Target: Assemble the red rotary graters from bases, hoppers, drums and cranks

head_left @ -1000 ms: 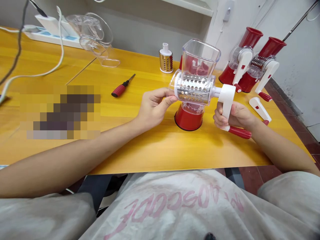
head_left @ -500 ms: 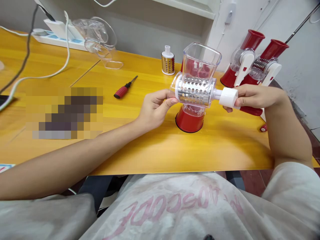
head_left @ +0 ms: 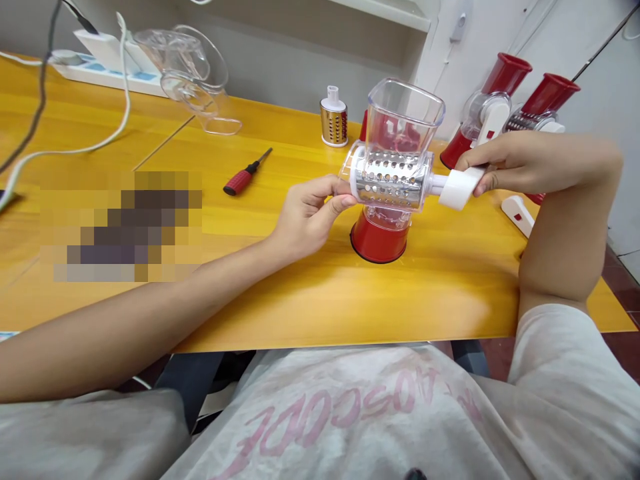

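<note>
A rotary grater stands upright on the desk, with a red base [head_left: 379, 237] and a clear hopper [head_left: 405, 110]. Inside its clear housing lies a perforated metal drum [head_left: 391, 179]. My left hand [head_left: 310, 217] pinches the drum's open left end, thumb outside and fingertips partly hidden behind the rim. At the other end, my right hand [head_left: 525, 160] grips a white crank handle [head_left: 460, 189], which joins the drum's shaft. The crank is tilted up to the right, its far part covered by my fingers.
A gold grater drum [head_left: 334, 123] and a red screwdriver [head_left: 245, 177] lie behind. Clear plastic housing [head_left: 183, 67] sits near the power strip [head_left: 110, 77]. Two more red graters stand at back right, one red hopper [head_left: 510, 65] nearest. A white crank [head_left: 517, 215] lies by my right forearm.
My right hand has risen and turned the crank upward, so the handle's red grip is hidden now. My left hand stays at the drum's end.
</note>
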Demonstrator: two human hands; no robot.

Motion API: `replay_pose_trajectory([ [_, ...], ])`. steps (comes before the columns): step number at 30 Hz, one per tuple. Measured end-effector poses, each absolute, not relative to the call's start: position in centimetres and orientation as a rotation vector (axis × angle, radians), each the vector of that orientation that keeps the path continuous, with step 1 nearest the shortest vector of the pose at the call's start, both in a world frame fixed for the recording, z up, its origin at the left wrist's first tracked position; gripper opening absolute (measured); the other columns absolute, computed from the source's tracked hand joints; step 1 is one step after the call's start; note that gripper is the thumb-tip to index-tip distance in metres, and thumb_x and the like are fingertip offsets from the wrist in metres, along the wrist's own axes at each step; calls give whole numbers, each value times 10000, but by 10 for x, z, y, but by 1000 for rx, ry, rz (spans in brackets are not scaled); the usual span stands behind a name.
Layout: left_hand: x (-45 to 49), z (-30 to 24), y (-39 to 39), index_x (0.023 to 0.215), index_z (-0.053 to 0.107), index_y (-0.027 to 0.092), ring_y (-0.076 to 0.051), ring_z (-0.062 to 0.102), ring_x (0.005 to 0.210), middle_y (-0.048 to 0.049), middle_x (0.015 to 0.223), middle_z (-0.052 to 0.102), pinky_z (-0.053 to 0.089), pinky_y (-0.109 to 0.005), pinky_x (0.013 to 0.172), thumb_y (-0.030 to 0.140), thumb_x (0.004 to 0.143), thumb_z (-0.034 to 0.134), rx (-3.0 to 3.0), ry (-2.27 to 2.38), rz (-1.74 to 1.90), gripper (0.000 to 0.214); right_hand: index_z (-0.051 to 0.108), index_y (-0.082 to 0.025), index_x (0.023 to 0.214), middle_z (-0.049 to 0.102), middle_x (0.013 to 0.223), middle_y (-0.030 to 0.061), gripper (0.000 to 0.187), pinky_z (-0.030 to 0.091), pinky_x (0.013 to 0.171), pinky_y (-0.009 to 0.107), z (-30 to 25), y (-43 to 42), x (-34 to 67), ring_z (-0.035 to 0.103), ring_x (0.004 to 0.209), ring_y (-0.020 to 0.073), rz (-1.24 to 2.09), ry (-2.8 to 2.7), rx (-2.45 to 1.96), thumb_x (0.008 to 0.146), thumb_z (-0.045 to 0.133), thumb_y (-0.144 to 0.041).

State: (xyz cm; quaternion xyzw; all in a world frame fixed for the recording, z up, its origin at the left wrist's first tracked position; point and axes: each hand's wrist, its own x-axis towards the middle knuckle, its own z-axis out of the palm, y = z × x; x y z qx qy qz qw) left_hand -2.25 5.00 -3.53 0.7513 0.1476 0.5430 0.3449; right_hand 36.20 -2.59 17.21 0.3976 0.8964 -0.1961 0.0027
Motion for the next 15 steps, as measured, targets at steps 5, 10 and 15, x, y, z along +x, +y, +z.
replay_pose_trajectory([
  [5,-20,-37,52,914,846,228,-218,748,847,-68,911,852,611,-380,838,811,1133,851,1932,376,1421,623,928,-240,1395,907,1157,38,279,584,792,199,175,-36,362,763,968,125,-524,2913,1385,1211,808,-412],
  [10,-19,-34,50,891,833,228,-222,757,854,-74,915,863,616,-377,828,842,1118,848,1934,390,1407,654,939,-154,1459,942,1299,112,351,667,893,178,167,-26,367,836,1038,139,-629,2985,1348,1213,763,-332],
  [15,-21,-30,38,868,819,246,-239,761,839,-77,906,872,616,-418,839,824,1123,850,1978,393,1448,633,953,-93,1360,946,1219,96,369,642,910,159,137,6,376,810,1009,124,-1465,2885,1174,1152,942,-398],
])
